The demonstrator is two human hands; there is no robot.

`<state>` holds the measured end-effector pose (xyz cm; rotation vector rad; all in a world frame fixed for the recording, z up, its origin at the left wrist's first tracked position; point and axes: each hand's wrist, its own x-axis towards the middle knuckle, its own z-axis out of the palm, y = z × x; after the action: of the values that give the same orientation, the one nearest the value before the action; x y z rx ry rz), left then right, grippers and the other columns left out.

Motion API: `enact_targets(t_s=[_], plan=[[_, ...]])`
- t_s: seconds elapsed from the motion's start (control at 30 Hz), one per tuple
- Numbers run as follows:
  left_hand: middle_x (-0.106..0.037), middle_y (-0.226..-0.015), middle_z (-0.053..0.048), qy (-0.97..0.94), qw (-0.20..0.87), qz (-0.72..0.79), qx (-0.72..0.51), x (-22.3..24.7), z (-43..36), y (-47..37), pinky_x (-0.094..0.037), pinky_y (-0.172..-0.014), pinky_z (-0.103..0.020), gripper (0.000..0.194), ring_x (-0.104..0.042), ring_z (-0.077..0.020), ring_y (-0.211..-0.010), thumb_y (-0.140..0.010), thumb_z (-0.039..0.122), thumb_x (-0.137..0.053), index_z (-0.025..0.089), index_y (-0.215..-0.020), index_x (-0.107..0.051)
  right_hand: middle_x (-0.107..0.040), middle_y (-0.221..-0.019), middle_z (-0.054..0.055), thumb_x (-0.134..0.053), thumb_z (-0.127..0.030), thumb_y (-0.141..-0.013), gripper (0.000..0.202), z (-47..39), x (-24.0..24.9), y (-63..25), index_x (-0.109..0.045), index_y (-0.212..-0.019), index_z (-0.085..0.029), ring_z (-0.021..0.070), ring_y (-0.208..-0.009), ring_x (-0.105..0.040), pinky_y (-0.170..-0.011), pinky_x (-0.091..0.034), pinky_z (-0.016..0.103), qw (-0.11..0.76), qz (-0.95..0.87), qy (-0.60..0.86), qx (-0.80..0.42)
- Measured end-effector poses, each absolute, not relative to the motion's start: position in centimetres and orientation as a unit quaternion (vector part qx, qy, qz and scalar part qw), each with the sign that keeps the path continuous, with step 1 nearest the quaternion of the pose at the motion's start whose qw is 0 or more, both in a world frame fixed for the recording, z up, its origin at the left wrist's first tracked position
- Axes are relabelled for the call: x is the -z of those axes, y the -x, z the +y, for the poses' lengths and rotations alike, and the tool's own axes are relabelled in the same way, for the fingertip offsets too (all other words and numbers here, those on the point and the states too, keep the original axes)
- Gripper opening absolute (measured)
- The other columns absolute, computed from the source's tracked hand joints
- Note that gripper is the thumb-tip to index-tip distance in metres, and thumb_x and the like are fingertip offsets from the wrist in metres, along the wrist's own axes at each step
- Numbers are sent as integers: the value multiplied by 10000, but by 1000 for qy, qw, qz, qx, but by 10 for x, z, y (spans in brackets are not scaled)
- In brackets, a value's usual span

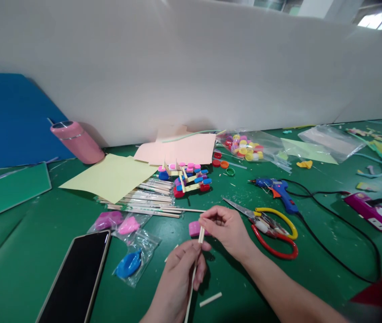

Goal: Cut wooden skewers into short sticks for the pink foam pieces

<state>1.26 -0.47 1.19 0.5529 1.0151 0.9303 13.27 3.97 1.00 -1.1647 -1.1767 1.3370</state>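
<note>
In the head view, I see a left hand (183,265) closed around slim pale sticks (201,234) over a green table (120,305). The right hand (227,229) pinches their top ends, near red-and-yellow-handled scissors (261,223).

The bare right forearm (278,278) tapers to a slim wrist (249,253) and slender fingers (213,211).

Soft light; glare, dark blur upper right

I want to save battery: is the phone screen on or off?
It looks off: the phone screen is black all over, with no picture or text showing.
</note>
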Motion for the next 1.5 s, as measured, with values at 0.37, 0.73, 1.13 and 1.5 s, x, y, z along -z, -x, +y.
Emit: enact_targets(t_s=[0.37,0.73,1.13,1.5], plan=[[-387,-328,68,-262,731,464,-426,-13,-4,-13,-144,-412,-221,206,-245,-53,-344,-770,304,-521,122,-709,-594,-653,-636,0,-642,-285,-693,139,39,-11,-132,-600,-721,-156,120,-573,-612,-549,-509,224,481,-492,481,-543],[-369,-348,82,-270,722,420,-479,-9,5,-4,-200,-436,-215,196,-257,-44,-357,-811,267,-496,119,-722,-590,-603,-626,-14,-605,-297,-728,128,45,-27,-166,-637,-730,-173,109,-551,-512,-497,-387,202,464,-558,525,-445],[-421,-416,84,-235,753,360,-498,-12,12,3,-258,-449,-212,173,-291,-19,-316,-834,251,-476,144,-715,-540,-622,-829,23,-457,-273,-847,184,7,-7,-158,-630,-895,-231,149,-753,-567,-660,-404,231,132,-869,432,-203],[-329,-410,104,-247,752,353,-498,-14,14,7,-225,-426,-187,180,-200,-18,-344,-810,305,-510,137,-762,-551,-511,-1121,98,-478,-203,-697,401,-3,7,-269,-508,-1096,-188,248,-1015,-498,-852,-414,377,193,-704,675,-112]])
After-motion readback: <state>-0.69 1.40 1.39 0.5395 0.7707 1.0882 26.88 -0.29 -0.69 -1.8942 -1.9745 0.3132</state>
